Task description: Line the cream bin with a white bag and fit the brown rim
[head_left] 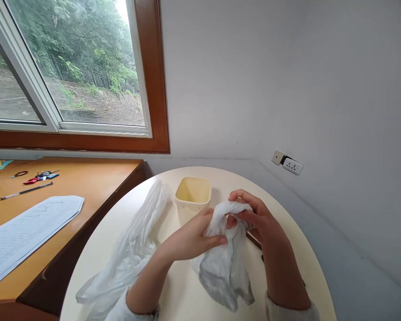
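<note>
White bag hangs bunched between the left hand and right hand, both with fingers curled onto it, above the worktop, near a yellow bin

Soft daylight comes through the window at upper left, where a patch of sky burns out to white, while the wall dims to grey toward the right. Shadows on the round table are faint, the clear plastic bag catches small highlights, and the crumpled white bundle shows grey shading. The wide lens skews lines near the edges, and writing on the papers is unreadably soft.
</note>
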Tool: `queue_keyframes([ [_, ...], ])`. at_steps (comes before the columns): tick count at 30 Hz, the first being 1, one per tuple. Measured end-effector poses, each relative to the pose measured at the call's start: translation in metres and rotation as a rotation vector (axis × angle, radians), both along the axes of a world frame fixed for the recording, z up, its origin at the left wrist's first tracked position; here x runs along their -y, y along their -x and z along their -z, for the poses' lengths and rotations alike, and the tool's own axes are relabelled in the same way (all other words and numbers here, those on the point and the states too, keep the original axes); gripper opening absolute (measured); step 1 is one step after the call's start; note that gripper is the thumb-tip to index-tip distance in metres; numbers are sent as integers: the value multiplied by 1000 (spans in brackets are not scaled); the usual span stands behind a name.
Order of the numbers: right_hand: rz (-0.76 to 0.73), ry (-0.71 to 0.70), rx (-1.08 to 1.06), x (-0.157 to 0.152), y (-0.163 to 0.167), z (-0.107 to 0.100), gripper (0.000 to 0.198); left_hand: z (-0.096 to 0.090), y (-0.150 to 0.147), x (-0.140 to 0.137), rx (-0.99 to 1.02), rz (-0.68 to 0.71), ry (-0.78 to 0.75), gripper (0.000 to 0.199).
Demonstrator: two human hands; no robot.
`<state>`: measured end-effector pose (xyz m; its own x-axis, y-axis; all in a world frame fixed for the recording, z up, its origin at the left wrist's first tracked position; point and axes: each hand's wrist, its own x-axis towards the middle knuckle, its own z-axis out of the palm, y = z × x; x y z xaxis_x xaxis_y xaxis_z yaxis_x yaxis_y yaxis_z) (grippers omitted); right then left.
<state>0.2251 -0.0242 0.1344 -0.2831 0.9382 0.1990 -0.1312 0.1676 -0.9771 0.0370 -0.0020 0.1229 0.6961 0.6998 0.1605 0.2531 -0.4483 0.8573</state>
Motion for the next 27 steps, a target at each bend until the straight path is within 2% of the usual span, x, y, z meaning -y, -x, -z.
queue_keyframes([
  [1, 15, -12, 14, 1, -2, 0, 24, 0, -2, 1, -24, 11, 13, 21],
  [3, 93, -37, 70, 1, -9, -2, 34, -1, -2, 1, -37, 8, 50, 21],
  [7, 410, -83, 285, 0, -26, -5, 40, -9, 10, -1, 14, -10, 93, 26],
  [9, 523, -127, 361, -1, -33, -4, 41, -13, 18, -2, 23, -11, 94, 26],
  [12, 613, -159, 335, -4, -42, 1, 48, -18, 28, -3, -26, -9, 100, 27],
  [17, 745, -86, 307, -7, -51, 5, 49, -26, 44, 1, -80, -88, 86, 27],
  [19, 777, -55, 315, -8, -53, 6, 43, -30, 52, 3, -64, -167, 76, 26],
  [22, 753, -49, 264, -9, -48, 6, 33, -37, 64, 9, -27, -394, -18, 29],
  [25, 717, -121, 160, -10, -37, 5, 27, -54, 69, 14, -10, -690, -281, 27],
  [27, 724, -160, 85, -12, -30, 5, 25, -70, 65, 14, 9, -838, -499, 21],
])
